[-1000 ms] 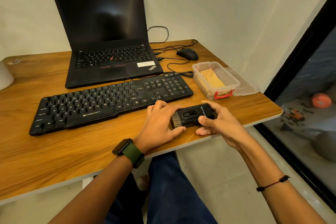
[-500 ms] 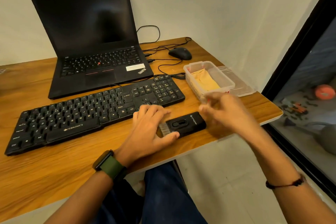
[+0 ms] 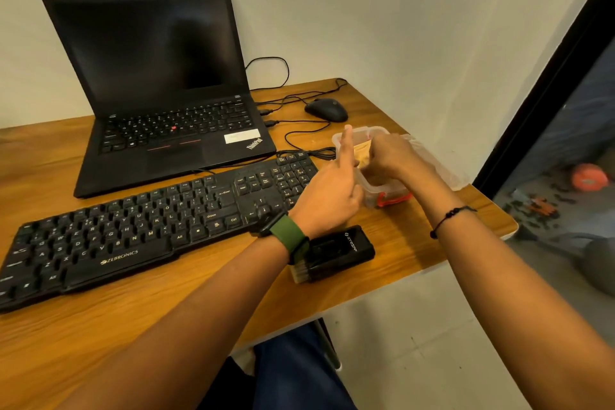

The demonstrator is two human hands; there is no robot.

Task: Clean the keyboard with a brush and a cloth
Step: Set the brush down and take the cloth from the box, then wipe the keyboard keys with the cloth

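- While both hands work at the clear plastic box (image 3: pixel 382 191), the brush (image 3: pixel 336 255) lies flat on the desk (image 3: pixel 166 326), just in front of the keyboard (image 3: pixel 149 220) and partly hidden under the left wrist; nothing holds it.
- Right hand (image 3: pixel 387 156) reaches down into the box, fingers curled over the yellow cloth (image 3: pixel 364 151). It looks like a pinch on the cloth, though the fingertips are hidden behind the knuckles.
- Left hand (image 3: pixel 327 193) sits against the box's near wall, index finger straight up, the other fingers loosely bent. Whether it actually grips the wall I cannot tell; it seems placed to steady the box so that it does not lift with the cloth.
- The box's lid (image 3: pixel 442 166) lies just behind the box, at the desk's right edge.
- Keyboard sits squarely in front of the open laptop (image 3: pixel 159 103), its cable running back towards the mouse (image 3: pixel 326 109).
- Judgement: this is the cloth stage of the cleaning, with the wipe itself not yet begun.
- Watch point: the box stands close to the desk edge, so a sharp pull could drag it.
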